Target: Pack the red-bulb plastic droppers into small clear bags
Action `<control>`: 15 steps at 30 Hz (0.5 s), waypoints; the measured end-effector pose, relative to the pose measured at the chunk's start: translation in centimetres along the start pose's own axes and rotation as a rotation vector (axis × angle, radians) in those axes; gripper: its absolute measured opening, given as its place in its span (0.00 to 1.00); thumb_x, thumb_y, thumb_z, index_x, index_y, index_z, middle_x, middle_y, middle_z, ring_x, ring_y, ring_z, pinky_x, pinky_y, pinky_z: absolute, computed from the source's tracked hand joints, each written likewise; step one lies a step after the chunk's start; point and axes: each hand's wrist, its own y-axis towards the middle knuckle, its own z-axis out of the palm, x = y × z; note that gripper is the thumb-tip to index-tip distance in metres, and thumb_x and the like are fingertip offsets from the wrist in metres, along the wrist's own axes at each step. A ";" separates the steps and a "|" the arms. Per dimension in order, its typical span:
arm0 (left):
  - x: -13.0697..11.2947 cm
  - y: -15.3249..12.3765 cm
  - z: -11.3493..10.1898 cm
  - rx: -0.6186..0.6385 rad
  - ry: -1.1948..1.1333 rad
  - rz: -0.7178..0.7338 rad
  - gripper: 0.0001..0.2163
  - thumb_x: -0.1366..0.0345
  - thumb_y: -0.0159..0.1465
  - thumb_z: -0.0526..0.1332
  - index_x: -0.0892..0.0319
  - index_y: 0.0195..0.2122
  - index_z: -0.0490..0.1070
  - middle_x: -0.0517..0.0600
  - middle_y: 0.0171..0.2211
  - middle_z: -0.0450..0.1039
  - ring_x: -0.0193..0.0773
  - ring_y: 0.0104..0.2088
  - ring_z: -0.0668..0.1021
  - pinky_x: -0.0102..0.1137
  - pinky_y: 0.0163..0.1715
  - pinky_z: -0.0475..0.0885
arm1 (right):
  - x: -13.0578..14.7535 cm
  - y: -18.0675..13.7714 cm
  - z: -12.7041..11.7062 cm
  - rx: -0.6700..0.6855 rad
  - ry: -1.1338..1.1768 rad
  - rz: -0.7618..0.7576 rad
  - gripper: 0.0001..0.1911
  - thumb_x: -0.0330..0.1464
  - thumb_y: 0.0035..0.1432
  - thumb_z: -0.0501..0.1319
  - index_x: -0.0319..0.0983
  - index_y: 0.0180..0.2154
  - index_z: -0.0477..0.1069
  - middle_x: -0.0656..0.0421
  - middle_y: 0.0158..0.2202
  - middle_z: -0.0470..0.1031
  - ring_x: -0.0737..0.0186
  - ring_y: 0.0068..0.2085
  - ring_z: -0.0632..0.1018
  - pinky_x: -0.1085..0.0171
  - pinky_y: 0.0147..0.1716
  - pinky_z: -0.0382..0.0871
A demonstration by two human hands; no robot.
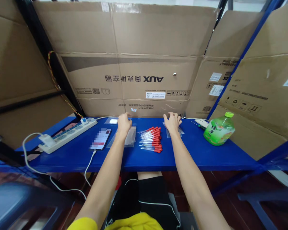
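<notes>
A pile of thin clear droppers with red bulbs lies in the middle of the blue table, bulbs to the right. My left hand is beyond and left of the pile, above flat clear plastic bags. Its fingers are loosely bent, thumb apart, and nothing shows in them. On the other side, my right hand is over another clear plastic bag, fingers bent and spread from the thumb. Whether the fingertips touch that bag cannot be made out.
A phone on a cable and a white power strip lie to the left. A small white case is behind the phone. At the right stands a green bottle. Cardboard panels wall the blue table in.
</notes>
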 end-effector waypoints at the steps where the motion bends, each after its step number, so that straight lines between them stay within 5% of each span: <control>1: -0.7 0.3 -0.4 -0.047 -0.060 0.027 0.17 0.75 0.58 0.61 0.58 0.48 0.78 0.57 0.47 0.81 0.48 0.48 0.81 0.38 0.52 0.73 | 0.6 0.0 -0.3 -0.015 0.107 -0.090 0.25 0.46 0.69 0.52 0.41 0.57 0.73 0.45 0.60 0.72 0.43 0.61 0.68 0.46 0.61 0.56; 4: -3.3 0.9 -1.1 -0.107 -0.341 0.251 0.17 0.73 0.62 0.58 0.58 0.51 0.76 0.53 0.48 0.81 0.41 0.46 0.81 0.34 0.52 0.74 | 2.4 -0.3 -0.4 0.064 0.510 -0.307 0.24 0.49 0.69 0.50 0.42 0.53 0.74 0.51 0.47 0.80 0.52 0.50 0.78 0.56 0.54 0.67; 8: -6.0 0.4 0.2 -0.031 -0.608 0.562 0.10 0.67 0.66 0.58 0.59 0.46 0.75 0.54 0.46 0.80 0.39 0.46 0.81 0.34 0.54 0.73 | 3.9 -1.0 0.7 0.240 0.960 -0.295 0.28 0.57 0.65 0.53 0.41 0.46 0.74 0.56 0.33 0.81 0.56 0.39 0.81 0.59 0.47 0.73; 15: -5.5 -1.6 3.1 0.186 -0.740 0.593 0.07 0.64 0.63 0.63 0.59 0.40 0.75 0.53 0.40 0.80 0.41 0.43 0.82 0.37 0.52 0.75 | 3.5 -1.4 1.4 0.280 1.149 -0.135 0.26 0.53 0.49 0.69 0.43 0.40 0.67 0.61 0.31 0.79 0.59 0.37 0.81 0.61 0.43 0.74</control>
